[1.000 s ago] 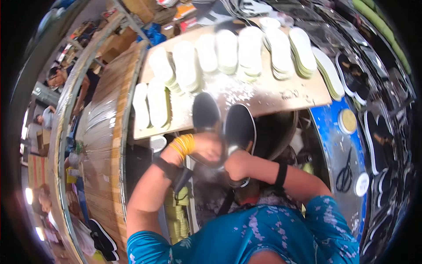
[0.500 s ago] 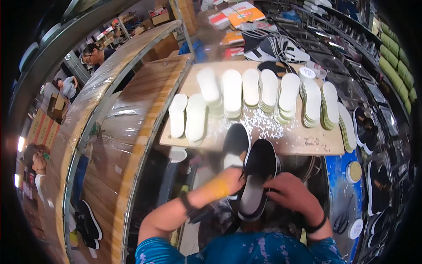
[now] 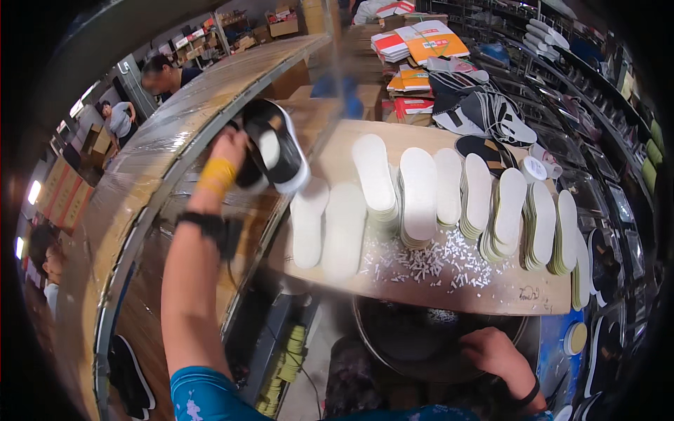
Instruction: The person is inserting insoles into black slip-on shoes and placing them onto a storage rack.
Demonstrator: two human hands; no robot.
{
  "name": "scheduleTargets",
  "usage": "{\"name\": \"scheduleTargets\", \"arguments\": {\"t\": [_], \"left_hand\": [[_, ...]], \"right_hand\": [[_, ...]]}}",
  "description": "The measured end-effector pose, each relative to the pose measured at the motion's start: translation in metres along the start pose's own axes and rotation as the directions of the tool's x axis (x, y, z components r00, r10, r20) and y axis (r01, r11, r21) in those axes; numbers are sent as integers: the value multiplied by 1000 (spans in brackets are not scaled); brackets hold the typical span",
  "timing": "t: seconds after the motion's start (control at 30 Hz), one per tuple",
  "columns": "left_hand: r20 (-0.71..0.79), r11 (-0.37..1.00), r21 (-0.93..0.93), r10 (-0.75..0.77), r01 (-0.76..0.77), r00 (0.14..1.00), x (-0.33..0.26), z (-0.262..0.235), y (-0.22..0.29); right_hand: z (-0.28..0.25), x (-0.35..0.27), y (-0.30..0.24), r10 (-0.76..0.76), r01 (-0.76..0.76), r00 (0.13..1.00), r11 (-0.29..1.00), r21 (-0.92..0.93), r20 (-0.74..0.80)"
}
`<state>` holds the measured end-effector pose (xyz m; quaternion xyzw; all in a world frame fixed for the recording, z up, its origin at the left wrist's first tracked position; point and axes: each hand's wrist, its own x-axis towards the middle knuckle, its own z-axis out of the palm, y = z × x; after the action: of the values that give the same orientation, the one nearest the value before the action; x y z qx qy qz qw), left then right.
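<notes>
The left hand (image 3: 230,149) is closed on a pair of black shoes (image 3: 277,165), gripping them from their left side; just where its fingertips sit is hidden. The right hand (image 3: 491,351) is well apart from them, its fingers loosely curled, with nothing visible in its grasp, above a dark round tub (image 3: 404,351) in front of the bench (image 3: 484,300). The left hand is thus the nearer one by far, and the shoes lie far to the left and forward of the right.

Their long axis slants from far left to near right, roughly crossing the metal shelf edge (image 3: 158,203) just left of the hand. They hang past the bench's left edge, over the lower shelf (image 3: 165,302); whether they touch it cannot be told. Open room shows between that metal edge and the bench's left side, narrowing toward the far end.

Along the bench, stacks of white insoles (image 3: 419,189) run from the left edge to the right, upright in view, with white clippings (image 3: 442,263) scattered nearer the front edge. Beyond the far edge lie orange-and-white packets (image 3: 432,45).
</notes>
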<state>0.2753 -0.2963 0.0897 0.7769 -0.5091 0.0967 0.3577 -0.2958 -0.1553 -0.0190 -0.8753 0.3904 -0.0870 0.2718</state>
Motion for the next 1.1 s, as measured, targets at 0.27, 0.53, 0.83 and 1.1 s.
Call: {"name": "scheduleTargets", "arguments": {"t": [0.27, 0.53, 0.83, 1.1], "left_hand": [[365, 937, -177, 347, -302, 864, -62, 90, 73], [789, 796, -602, 605, -63, 109, -358, 80, 226], [682, 777, -477, 622, -410, 384, -467, 117, 242], [769, 848, -347, 502, -402, 395, -470, 126, 237]], "right_hand": [[3, -11, 43, 142, -129, 981, 986, -109, 128], [-78, -71, 169, 243, -262, 959, 957, 129, 143], [-217, -170, 358, 809, -865, 304, 455, 209, -502], [-248, -188, 375, 685, -592, 112, 628, 505, -720]]}}
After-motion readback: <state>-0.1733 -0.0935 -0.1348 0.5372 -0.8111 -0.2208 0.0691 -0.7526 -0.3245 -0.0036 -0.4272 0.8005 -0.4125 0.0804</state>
